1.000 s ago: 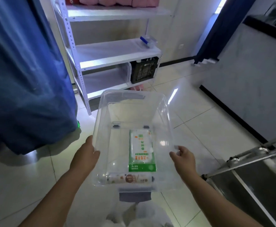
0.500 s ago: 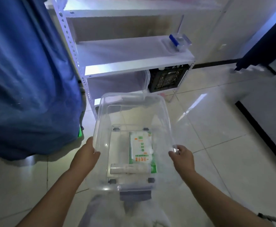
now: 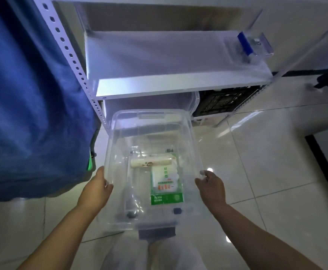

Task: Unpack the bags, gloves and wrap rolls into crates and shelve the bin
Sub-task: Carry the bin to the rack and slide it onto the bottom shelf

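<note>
Left hand (image 3: pixel 96 189) and right hand (image 3: pixel 212 187) grip the clear bin (image 3: pixel 116 152) rim before the shelf unit (image 3: pixel 178 88). Tilting risks the loose wrap roll (image 3: pixel 151 162) shifting.

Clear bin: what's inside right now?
Inside the clear bin: a green-and-white packet lying flat and a wrap roll across its far end. Whatever lies under the packet is hidden.
</note>
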